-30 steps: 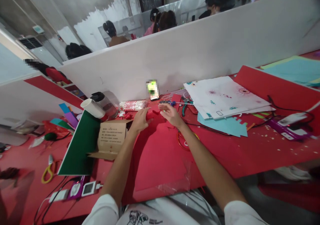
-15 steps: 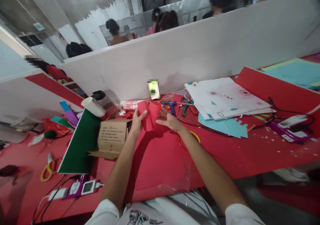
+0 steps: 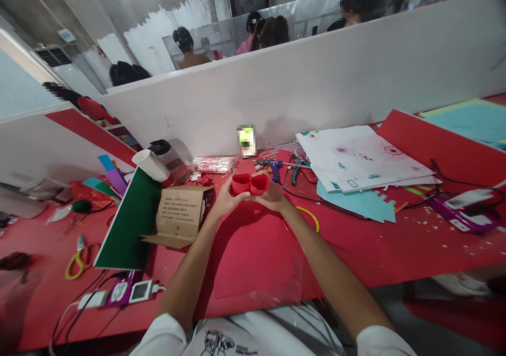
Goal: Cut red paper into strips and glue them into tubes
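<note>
Two red paper tubes, a left tube and a right tube, stand side by side above the table, their open ends facing me. My left hand is closed around the left one, thumb across the near side. Around the right one is my right hand, closed, its thumb close to the left thumb. Whether the tubes are joined I cannot tell; the hands hide their lower parts. Under my forearms lies a large red sheet. A yellow ring rests beside my right forearm.
Left stand an open cardboard box, a green board, a white cup and yellow-handled scissors. Behind my hands are a lit phone, a blue glue gun and pliers. White printed sheets lie right.
The red tubes have tipped so that their open ends now face me. My right hand has closed around its tube, and both thumbs have come together. The view has shifted slightly.
</note>
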Tool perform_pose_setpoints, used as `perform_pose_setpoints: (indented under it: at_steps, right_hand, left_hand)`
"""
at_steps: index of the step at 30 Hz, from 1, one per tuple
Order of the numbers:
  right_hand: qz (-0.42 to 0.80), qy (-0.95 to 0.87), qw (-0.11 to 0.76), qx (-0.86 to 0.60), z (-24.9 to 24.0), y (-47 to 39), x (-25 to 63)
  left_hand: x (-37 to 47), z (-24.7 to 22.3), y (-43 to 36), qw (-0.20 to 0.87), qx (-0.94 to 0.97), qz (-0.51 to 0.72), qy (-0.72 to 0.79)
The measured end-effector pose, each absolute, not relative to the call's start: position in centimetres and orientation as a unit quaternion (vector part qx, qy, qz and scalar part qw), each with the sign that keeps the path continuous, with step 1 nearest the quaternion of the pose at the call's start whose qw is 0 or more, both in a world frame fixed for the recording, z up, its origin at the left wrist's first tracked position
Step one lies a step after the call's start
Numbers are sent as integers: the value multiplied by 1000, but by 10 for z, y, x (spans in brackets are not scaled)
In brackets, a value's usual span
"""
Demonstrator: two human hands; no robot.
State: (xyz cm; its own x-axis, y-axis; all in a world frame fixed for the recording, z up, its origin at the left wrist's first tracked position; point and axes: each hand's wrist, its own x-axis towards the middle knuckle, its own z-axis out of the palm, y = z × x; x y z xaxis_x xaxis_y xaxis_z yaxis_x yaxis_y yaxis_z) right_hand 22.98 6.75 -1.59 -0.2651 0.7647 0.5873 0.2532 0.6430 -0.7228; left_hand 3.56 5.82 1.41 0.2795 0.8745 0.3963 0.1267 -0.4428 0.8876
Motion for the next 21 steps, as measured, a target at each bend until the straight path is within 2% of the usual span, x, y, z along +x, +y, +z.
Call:
perform_pose_setpoints:
  at_steps: [7, 13, 21]
  right_hand:
    - [219, -758, 506, -348, -20, 64, 233]
    - [219, -772, 498, -327, -21, 62, 228]
    - [270, -723, 536, -342, -17, 58, 219]
  left_hand:
    - [36, 11, 55, 311, 712, 537, 330]
    - [46, 18, 52, 313, 736, 544, 254]
    - [59, 13, 50, 317, 702, 550, 321]
